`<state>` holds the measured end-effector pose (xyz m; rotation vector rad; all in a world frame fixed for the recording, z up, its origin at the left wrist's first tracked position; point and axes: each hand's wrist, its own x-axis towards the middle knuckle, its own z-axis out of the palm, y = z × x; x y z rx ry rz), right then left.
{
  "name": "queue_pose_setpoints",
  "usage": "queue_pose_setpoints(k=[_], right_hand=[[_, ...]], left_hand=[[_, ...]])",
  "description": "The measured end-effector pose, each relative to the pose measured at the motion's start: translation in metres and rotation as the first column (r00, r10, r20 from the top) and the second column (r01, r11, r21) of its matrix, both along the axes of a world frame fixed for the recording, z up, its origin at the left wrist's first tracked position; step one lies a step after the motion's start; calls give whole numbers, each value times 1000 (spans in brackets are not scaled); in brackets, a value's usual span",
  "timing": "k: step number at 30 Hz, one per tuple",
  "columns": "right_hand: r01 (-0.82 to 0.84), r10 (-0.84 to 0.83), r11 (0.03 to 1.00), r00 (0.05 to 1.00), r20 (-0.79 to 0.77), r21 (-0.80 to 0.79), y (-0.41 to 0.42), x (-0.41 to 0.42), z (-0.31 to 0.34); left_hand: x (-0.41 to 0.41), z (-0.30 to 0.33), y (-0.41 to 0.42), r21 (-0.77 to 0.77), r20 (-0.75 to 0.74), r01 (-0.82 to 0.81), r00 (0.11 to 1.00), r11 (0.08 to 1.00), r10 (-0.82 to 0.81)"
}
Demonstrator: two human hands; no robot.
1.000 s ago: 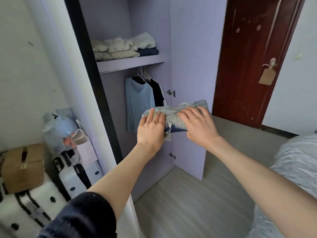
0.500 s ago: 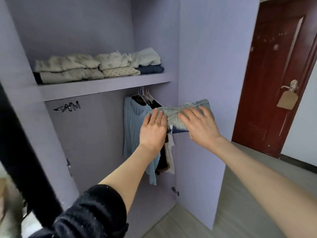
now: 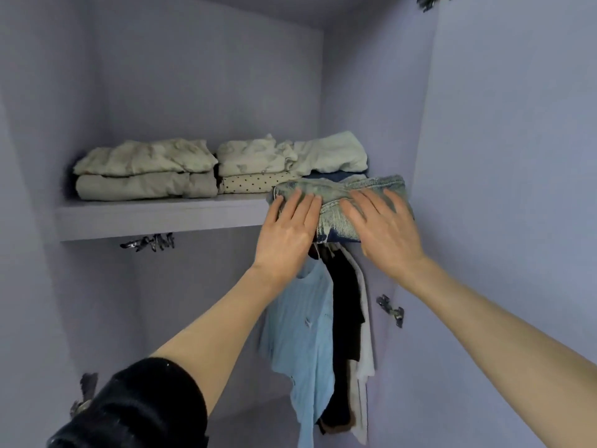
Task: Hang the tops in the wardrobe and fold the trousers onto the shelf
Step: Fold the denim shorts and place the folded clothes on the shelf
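Note:
A folded pair of pale blue jeans (image 3: 334, 218) sits at the right end of the wardrobe shelf (image 3: 155, 221), its near part overhanging the front edge. My left hand (image 3: 287, 231) holds its left side and my right hand (image 3: 384, 234) its right side. Fingers lie flat on top and both thumbs are hidden beneath the denim. Under the shelf hang a light blue top (image 3: 300, 334), a black top (image 3: 345, 302) and a white top (image 3: 366, 344).
Folded cream clothes (image 3: 145, 169) are stacked at the shelf's left, with another stack (image 3: 258, 163) and a pale folded piece (image 3: 326, 153) behind the jeans. Empty hangers (image 3: 148, 244) hang under the shelf. The open lilac door (image 3: 517, 221) stands at right, bearing a hinge (image 3: 391, 310).
I have stepped closer to the wardrobe. Both hands have lifted the folded jeans from chest height up to the right end of the shelf.

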<state>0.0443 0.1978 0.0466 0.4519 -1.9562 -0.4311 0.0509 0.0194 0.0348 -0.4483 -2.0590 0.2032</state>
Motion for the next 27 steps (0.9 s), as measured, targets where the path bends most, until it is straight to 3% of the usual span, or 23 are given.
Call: queue_pose_setpoints(k=[9, 16, 18, 20, 22, 25, 27], right_hand=[[-214, 214, 977, 968, -133, 19, -106, -142, 71], [-365, 352, 930, 916, -194, -36, -219, -222, 132], [-423, 409, 904, 897, -167, -56, -254, -236, 140], [-493, 490, 864, 870, -52, -101, -284, -251, 139], [-556, 574, 819, 784, 235, -142, -307, -268, 123], [-575, 575, 784, 532, 621, -233, -324, -288, 100], [-575, 584, 771, 465, 666, -274, -331, -295, 98]], left_hand=[[-112, 67, -103, 40, -108, -213, 970, 976, 216], [-167, 130, -204, 58, -302, -369, 879, 928, 369], [-174, 136, -231, 105, -288, -424, 853, 900, 436], [-182, 135, -254, 170, -177, -498, 833, 850, 524], [-189, 122, -277, 143, 90, -603, 798, 785, 596], [-193, 99, -300, 194, 569, -546, 740, 815, 360], [-194, 96, -308, 271, 616, -511, 743, 816, 261]])
